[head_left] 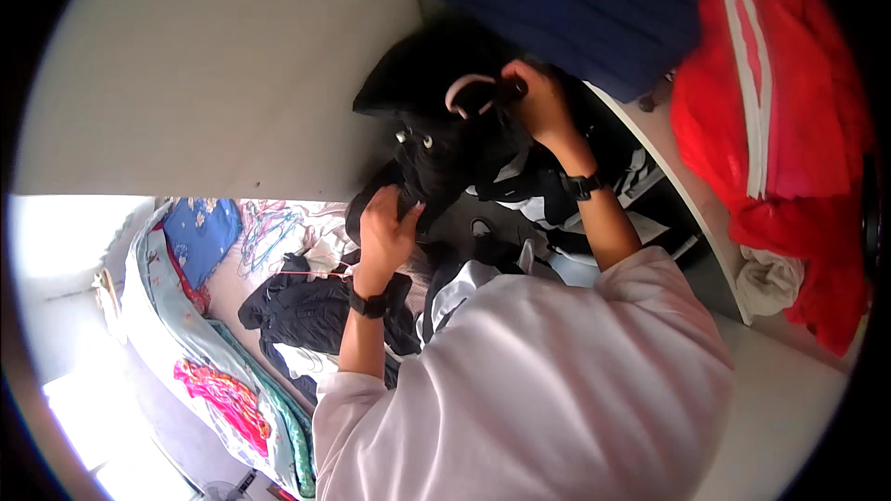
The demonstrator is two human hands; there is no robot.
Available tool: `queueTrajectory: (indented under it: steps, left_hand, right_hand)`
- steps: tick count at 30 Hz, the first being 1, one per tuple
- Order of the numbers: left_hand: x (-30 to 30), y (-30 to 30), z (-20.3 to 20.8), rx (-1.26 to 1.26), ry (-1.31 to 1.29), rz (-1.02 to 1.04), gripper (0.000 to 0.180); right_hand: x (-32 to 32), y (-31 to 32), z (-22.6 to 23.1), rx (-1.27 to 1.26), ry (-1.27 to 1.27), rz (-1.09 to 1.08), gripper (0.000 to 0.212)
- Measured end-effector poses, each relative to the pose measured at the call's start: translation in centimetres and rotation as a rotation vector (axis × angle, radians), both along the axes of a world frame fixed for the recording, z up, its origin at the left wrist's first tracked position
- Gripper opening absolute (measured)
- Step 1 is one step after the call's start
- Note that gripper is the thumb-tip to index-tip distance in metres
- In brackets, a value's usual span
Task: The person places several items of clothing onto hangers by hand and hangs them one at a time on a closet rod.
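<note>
A black garment [455, 153] hangs bunched between my two hands in front of a pale panel. Two small light round fittings show on its dark cloth. My left hand [385, 234] is closed on its lower left edge, with the thumb pressed against the fabric. Higher up and to the right, my right hand [538, 107] is closed around the garment's upper part. Beside the right fingers curves a pale pink loop [461, 93]; whether it belongs to a hanger or to the garment I cannot tell.
Navy cloth [575, 9] and a red garment with white stripes [766, 93] lie at the upper right, above a curved white shelf edge [687, 186]. Lower left is a bed with dark clothes [306, 315], several thin hangers [278, 232] and a blue pillow [200, 237].
</note>
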State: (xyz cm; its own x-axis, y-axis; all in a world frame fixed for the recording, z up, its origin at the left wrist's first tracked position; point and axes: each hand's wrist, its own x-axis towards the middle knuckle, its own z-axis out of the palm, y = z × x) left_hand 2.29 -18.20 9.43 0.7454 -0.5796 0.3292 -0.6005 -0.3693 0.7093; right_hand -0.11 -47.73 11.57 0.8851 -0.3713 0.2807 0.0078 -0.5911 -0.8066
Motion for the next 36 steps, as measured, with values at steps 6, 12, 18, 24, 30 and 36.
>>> queueTrajectory:
  steps: [6,12,18,24,30,36]
  left_hand:
    - [2.0,-2.8,-3.6,-0.006,0.313,-0.011,0.023]
    - [3.1,-6.9,-7.3,-0.127,0.245,-0.010,0.024]
    - [5.6,-12.8,-8.1,-0.055,0.186,-0.023,0.024]
    - [5.0,-20.5,-5.5,-0.190,0.077,-0.285,0.029]
    - [5.5,-30.9,-9.0,-0.492,-0.134,-0.474,0.020]
    - [3.5,-34.0,-14.2,0.094,-0.115,-0.750,0.026]
  right_hand:
    - [-3.1,-3.4,-3.8,-0.386,-0.121,-0.188,0.068]
    - [-11.8,-5.3,-4.1,-0.362,0.176,-0.498,0.046]
    - [-18.6,-7.6,-11.6,-0.660,0.260,-0.692,0.043]
    - [-18.9,-7.0,-12.1,-0.572,0.278,-0.785,0.027]
    - [-18.4,-6.7,-12.5,-0.600,0.200,-0.766,0.030]
    - [-18.9,-7.2,-12.5,-0.434,0.380,-0.697,0.037]
